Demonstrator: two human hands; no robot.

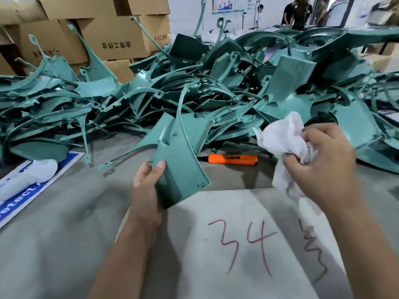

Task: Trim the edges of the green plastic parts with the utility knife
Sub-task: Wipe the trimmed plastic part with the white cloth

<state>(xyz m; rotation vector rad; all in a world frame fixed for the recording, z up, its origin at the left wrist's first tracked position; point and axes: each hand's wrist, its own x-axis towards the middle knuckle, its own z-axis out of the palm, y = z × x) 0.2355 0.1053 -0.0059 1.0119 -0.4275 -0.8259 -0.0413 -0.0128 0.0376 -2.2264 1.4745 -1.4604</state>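
A: Left hand (146, 186)?

B: Grips the lower edge of a flat, curved teal-green plastic panel with thin arching ribs (179, 160), thumb on the face, the other fingers hidden behind. Tilted up off the table, face toward the camera, probably to check the edges.

A: Right hand (323, 160)?

B: Fingers curled round a crumpled white cloth (282, 139), pinching it in a wad, just to the right of the panel, not touching. Looks like a wipe step, not cutting.

A: Knife?

B: Orange utility knife with a black tip (232, 159) lies flat on the grey table (64, 212), between the two hands and just in front of the big heap of tangled green plastic parts (216, 89). Nobody touches it. Probably parked within reach. Blade out or not, can't tell.

A: Anything else?

B: White sheet with red handwritten "34" (237, 244) under the hands. Brown cardboard boxes (103, 35) stacked behind the heap. Blue-and-white printed sign (32, 190) at left, with a white plastic bottle (32, 173) on it.

A: Progress?

B: Can't judge from the heap; trimmed and untrimmed look alike.
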